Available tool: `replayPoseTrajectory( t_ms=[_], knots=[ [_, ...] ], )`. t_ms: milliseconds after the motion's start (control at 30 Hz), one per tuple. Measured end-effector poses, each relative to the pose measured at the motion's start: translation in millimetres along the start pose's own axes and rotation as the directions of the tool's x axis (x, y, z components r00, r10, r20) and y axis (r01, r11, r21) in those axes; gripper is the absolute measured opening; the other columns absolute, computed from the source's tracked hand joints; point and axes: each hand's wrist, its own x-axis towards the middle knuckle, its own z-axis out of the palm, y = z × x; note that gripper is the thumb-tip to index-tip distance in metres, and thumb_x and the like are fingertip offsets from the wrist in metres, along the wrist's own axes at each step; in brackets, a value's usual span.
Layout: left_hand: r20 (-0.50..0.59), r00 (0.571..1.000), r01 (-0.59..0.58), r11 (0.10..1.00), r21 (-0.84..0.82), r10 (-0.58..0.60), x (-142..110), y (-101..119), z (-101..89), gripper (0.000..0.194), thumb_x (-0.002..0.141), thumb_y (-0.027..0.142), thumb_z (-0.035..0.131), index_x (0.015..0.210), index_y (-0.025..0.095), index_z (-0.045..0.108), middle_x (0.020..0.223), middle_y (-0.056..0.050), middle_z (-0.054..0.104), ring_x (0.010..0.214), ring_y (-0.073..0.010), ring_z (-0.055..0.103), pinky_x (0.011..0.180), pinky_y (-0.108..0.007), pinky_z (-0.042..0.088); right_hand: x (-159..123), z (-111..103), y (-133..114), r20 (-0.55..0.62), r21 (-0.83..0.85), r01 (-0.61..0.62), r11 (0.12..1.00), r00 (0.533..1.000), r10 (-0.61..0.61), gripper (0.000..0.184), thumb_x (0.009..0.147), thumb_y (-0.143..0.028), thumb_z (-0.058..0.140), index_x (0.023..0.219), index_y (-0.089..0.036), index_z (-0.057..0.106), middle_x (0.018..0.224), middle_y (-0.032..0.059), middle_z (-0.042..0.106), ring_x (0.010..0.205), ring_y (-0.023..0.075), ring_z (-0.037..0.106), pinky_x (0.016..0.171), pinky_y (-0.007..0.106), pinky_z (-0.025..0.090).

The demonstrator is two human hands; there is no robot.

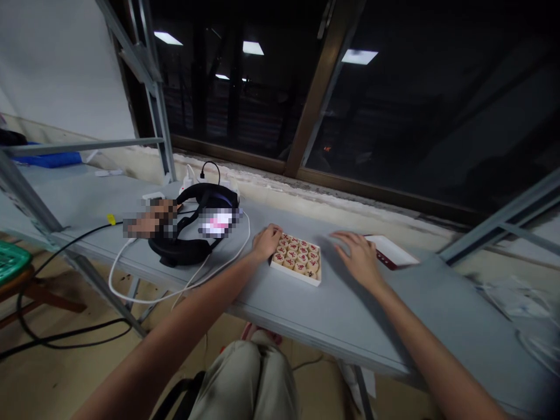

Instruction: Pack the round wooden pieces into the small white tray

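Note:
A small white open box sits on the grey table, filled with rows of round Chinese chess pieces marked with red characters; one at the near right corner looks darker. My left hand is closed at the box's left side, its curled fingers gripping the far left corner. To the right of the box, my right hand is open with fingers spread, holding nothing. Just beyond that hand lies a box lid, white inside with a dark red side, partly covered by the fingers.
Left of the box stand a black headset and a lit phone-like screen, with a white cable looping over the table edge. Clear plastic lies at the right. Metal posts and a dark window border the back.

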Motion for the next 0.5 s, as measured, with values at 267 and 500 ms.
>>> replayPoseTrajectory(
  t_ms=[267,500],
  knots=[
    [0.001,1.0,-0.004,1.0,0.007,0.004,2,-2,1.1,0.029,0.093,0.033,0.037,0.11,0.023,0.058,0.114,-0.003,0.065,0.109,-0.0212,0.058,0.094,-0.032,0.04,4,42,86,0.257,-0.24,-0.216,0.946,0.926,0.276,0.039,0.09,-0.03,0.039,0.119,-0.012,0.057,0.13,0.0155,0.053,0.122,0.0274,0.044,0.1,0.049,0.031],
    [-0.013,1.0,-0.025,1.0,0.006,0.025,2,-3,2.8,0.029,0.093,0.033,0.035,0.108,0.023,0.059,0.112,-0.003,0.066,0.108,-0.0207,0.058,0.093,-0.032,0.04,-9,15,49,0.115,-0.046,-0.112,0.993,0.986,0.117,0.03,0.088,-0.038,0.044,0.096,-0.022,0.068,0.103,0.0075,0.068,0.103,0.0283,0.056,0.093,0.05,0.032]
  ],
)
